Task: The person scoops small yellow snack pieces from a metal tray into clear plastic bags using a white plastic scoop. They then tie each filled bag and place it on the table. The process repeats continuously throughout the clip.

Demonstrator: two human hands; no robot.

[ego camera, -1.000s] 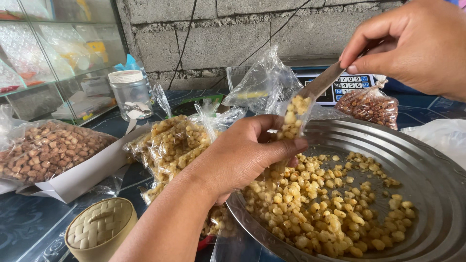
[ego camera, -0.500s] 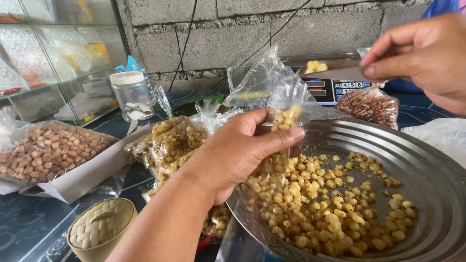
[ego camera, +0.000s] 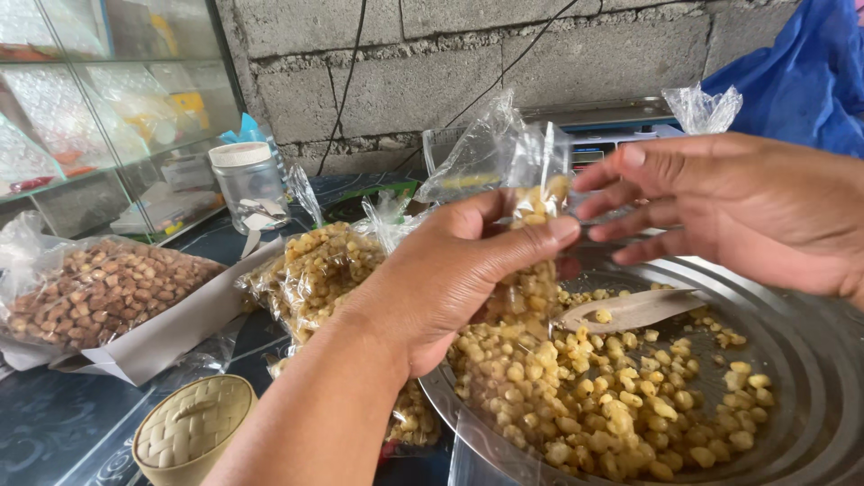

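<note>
My left hand [ego camera: 450,279] pinches a small clear bag [ego camera: 531,234] part-filled with yellow kernels, mid-frame. My right hand [ego camera: 738,211] hovers open beside it, holding nothing. Below, a wooden scoop [ego camera: 630,310] lies on loose kernels in the metal tray [ego camera: 801,360]. Filled bags [ego camera: 315,265] sit left of it.

Both arms are bare, no sleeve reaching the forearm in view. The left grip [ego camera: 468,279] and right grip [ego camera: 747,211] wear no glove, ring, watch or band; fingernails are short, unpainted, and knuckle creases show plainly
</note>
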